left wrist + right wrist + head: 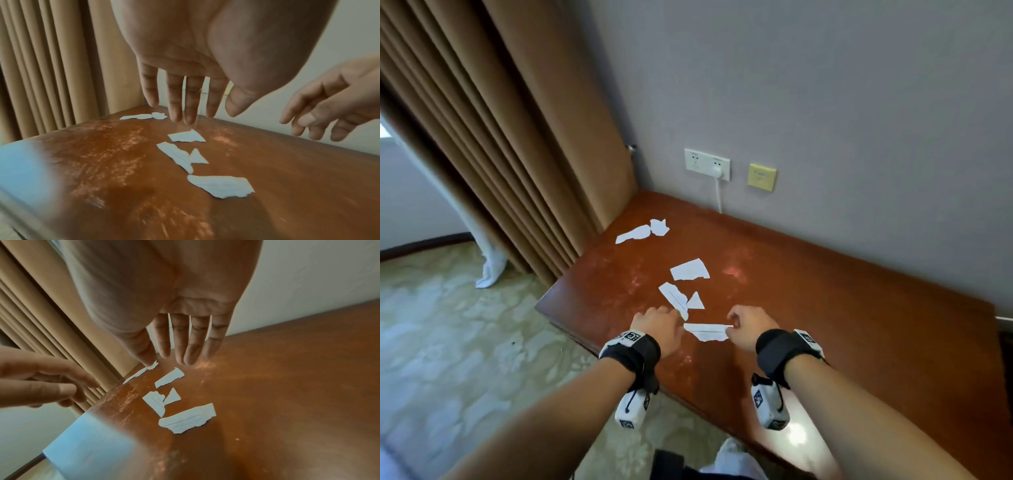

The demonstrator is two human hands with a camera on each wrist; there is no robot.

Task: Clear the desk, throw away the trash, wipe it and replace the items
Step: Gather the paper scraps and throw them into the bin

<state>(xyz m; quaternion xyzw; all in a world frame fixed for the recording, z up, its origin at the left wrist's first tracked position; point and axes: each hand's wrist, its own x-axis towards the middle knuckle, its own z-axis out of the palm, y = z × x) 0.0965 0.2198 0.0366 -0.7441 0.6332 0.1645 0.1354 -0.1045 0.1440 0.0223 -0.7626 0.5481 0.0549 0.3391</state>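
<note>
Several torn white paper scraps lie on the reddish-brown desk (825, 308). The nearest scrap (705, 332) (222, 186) (187, 418) lies between my two hands. Beyond it are a long strip (674, 299), a small triangle (695, 302) and a squarish piece (690, 269). Two more scraps (642, 232) lie near the far left corner. My left hand (659, 323) (197, 112) hovers over the desk with straight fingers and holds nothing. My right hand (744, 323) (174, 356) hovers just right of the nearest scrap, fingers spread and empty.
Tan curtains (500, 154) hang at the desk's left end. On the grey wall behind are a white outlet (707, 164) with a plugged-in white cable and a yellow plate (762, 177). Patterned carpet (448, 342) lies left of and below the desk's front edge.
</note>
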